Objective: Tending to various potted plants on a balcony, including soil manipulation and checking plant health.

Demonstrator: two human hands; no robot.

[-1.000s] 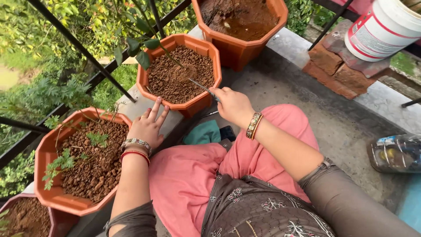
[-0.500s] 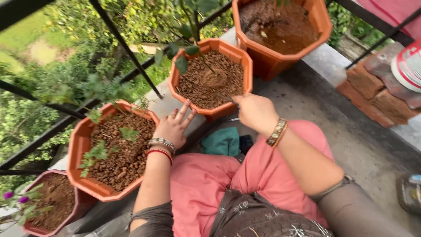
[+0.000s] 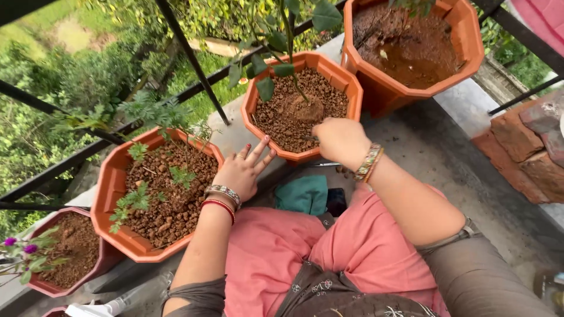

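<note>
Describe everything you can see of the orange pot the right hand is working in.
The orange pot is plastic-looking with an eight-sided rim, standing upright on the ledge by the black railing, between two other orange pots. It is filled nearly to the rim with coarse reddish-brown granular soil, mounded around a thin-stemmed plant with broad green leaves. The right hand is over its near rim, and a thin metal tool pokes from it into the soil. The left hand rests on the ledge just beside it.

Soft, even daylight; faint shadows, slight motion blur, mild edge distortion.
</note>
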